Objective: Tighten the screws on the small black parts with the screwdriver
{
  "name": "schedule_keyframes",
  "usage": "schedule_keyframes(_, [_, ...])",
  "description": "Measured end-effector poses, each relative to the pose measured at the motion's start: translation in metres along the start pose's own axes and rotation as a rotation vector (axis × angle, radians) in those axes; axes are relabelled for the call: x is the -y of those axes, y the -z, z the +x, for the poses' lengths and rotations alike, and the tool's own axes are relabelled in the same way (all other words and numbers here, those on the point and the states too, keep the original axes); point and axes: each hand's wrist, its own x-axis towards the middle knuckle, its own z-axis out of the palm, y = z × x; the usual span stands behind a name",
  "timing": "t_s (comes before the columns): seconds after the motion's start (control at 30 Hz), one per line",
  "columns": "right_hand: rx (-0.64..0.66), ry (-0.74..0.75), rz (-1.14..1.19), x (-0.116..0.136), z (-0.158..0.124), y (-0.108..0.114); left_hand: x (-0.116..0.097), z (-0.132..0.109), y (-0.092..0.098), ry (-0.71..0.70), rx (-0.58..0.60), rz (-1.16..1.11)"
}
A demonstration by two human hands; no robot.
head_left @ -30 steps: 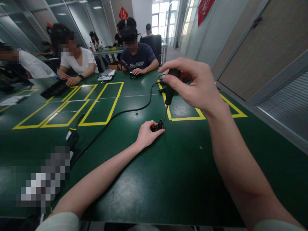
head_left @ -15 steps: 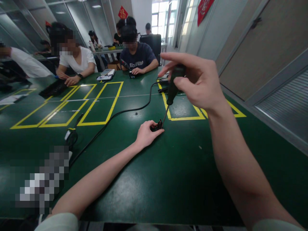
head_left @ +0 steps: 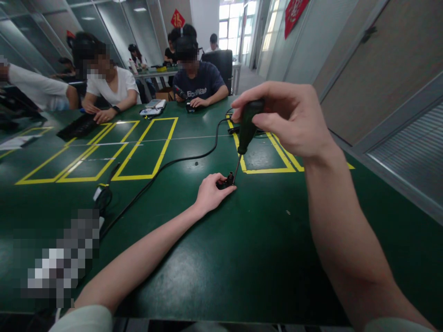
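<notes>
A screwdriver [head_left: 248, 127] with a dark handle is gripped near its top by my right hand [head_left: 290, 115], fingers and thumb closed round it. Its thin shaft slants down, and the tip meets or nearly meets a small dark part [head_left: 230, 180] with a short upright post. My left hand [head_left: 213, 191] pinches that part between thumb and fingers against the green table [head_left: 214, 258]. The fingers hide much of the part, so its exact kind cannot be made out.
A black cable [head_left: 166, 162] runs across the table toward the left. Yellow tape outlines [head_left: 152, 177] mark rectangles. Beyond sit co-workers, one in a dark shirt [head_left: 204, 85], one in a white shirt [head_left: 116, 83]. A dark tray [head_left: 78, 127] lies before the latter.
My right hand has turned on the screwdriver, its fingers curling in closer round the handle. My left hand and the small part stay where they were.
</notes>
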Motion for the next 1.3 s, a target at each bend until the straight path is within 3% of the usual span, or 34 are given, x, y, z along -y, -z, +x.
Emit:
schedule_keyframes(0.17, [-0.164,0.01,-0.258,0.0,0.001,-0.002,0.001,0.0,-0.001,0.002,-0.007,-0.004])
schedule_keyframes(0.37, [-0.114,0.033,-0.094,-0.004,0.0,-0.003,0.0,0.0,-0.001,0.005,0.009,0.021])
schedule_keyframes(0.53, [-0.239,0.067,-0.394,-0.005,0.002,-0.004,-0.002,0.001,-0.002,0.022,0.009,0.035])
schedule_keyframes(0.73, [-0.112,0.1,-0.164,-0.012,0.001,0.0,-0.007,0.002,-0.001,0.016,0.023,0.041])
schedule_keyframes(0.93, [-0.287,0.116,-0.307,-0.009,0.001,-0.008,-0.008,0.002,-0.002,0.013,0.027,0.048])
schedule_keyframes(1.1, [-0.216,0.119,-0.149,-0.01,0.002,-0.007,-0.007,0.002,-0.002,0.005,0.032,0.039])
schedule_keyframes(1.3, [-0.254,0.101,-0.296,-0.008,0.003,-0.005,-0.003,0.002,-0.003,-0.012,0.021,0.029])
